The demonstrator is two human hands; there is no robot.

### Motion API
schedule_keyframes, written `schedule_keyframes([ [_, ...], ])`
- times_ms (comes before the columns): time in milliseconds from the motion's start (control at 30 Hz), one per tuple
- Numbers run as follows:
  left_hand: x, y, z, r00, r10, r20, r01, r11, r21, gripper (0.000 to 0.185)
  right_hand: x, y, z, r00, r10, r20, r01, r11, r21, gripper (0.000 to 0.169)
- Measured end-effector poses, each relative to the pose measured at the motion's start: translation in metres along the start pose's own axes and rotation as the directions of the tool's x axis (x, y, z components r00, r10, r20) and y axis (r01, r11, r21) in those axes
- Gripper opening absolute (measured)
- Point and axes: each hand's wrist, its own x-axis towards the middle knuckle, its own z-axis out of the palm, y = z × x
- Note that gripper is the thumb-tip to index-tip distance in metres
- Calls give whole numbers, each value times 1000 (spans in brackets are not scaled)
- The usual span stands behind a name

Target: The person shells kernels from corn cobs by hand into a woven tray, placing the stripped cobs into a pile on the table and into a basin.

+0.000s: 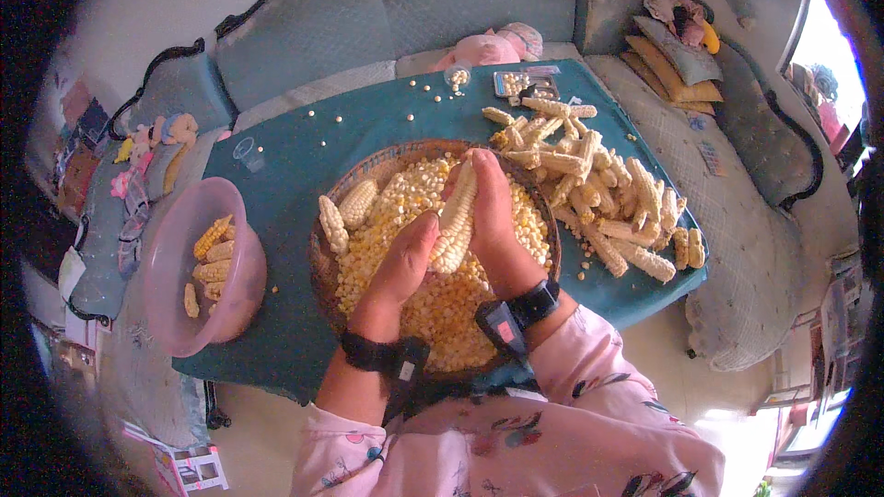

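Both my hands hold one pale corn ear (456, 224) over a round woven basket (319, 255) filled with loose corn kernels (442, 324). My left hand (402, 259) grips the ear's lower end, thumb on its side. Around the upper end is my right hand (492, 210), its thumb near the tip. Two more ears, one a plump cob (359, 203) and one a thinner cob (333, 224), lie at the basket's left side. To the right, a heap of stripped corncobs (583, 166) covers part of the table. A pink plastic basin (162, 269) at the left contains several corn ears (215, 262).
The table has a green cloth (290, 145) with scattered kernels. Near its far edge are a clear cup (457, 76) with kernels and a compartment tray (526, 85). A clear cup (250, 154) lies at the left. Sofas (407, 7) stand around the table.
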Motion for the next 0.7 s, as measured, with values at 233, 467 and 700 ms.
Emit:
schedule_keyframes([
  [233,1,5,5,975,-219,20,216,934,-285,40,-4,-6,7,993,-111,-35,106,987,-119,19],
  [467,-4,7,9,983,-148,108,180,900,-397,37,7,-4,-10,1000,-5,15,2,987,161,20],
  [700,0,-6,22,984,-11,-178,-27,978,-207,32,8,0,-7,998,65,-12,-61,972,225,20],
])
